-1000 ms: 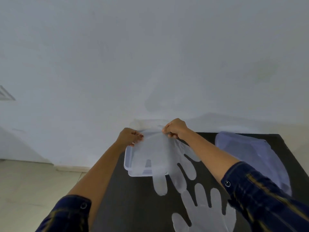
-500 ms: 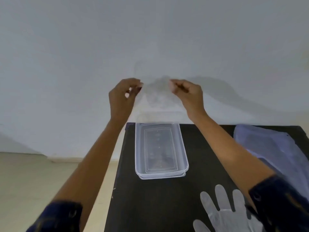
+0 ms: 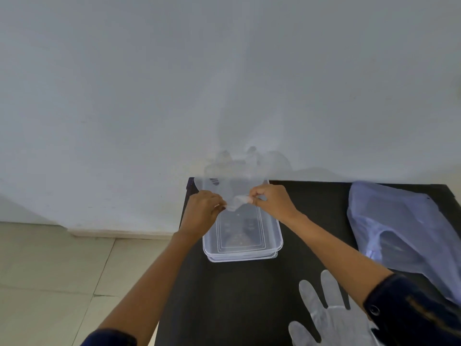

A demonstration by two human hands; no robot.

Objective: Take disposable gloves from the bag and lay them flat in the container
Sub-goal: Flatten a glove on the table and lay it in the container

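A clear plastic container (image 3: 274,248) stands on the black table (image 3: 239,295) near its far left corner. Above the container's far end, my left hand (image 3: 203,213) and my right hand (image 3: 273,203) both pinch a thin transparent glove (image 3: 234,178). The glove's fingers billow up and away toward the wall, blurred. A second clear glove (image 3: 326,313) lies flat on the table near me at the right. The translucent bag (image 3: 404,231) lies on the table's right side.
A white wall rises right behind the table. Beige floor tiles (image 3: 62,278) lie to the left, past the table's left edge. My dark sleeves show at the bottom of the frame.
Both hands rose high with the glove stretched before the wall, then dropped back over the container's far end and drew close together. The glove now flares upward.
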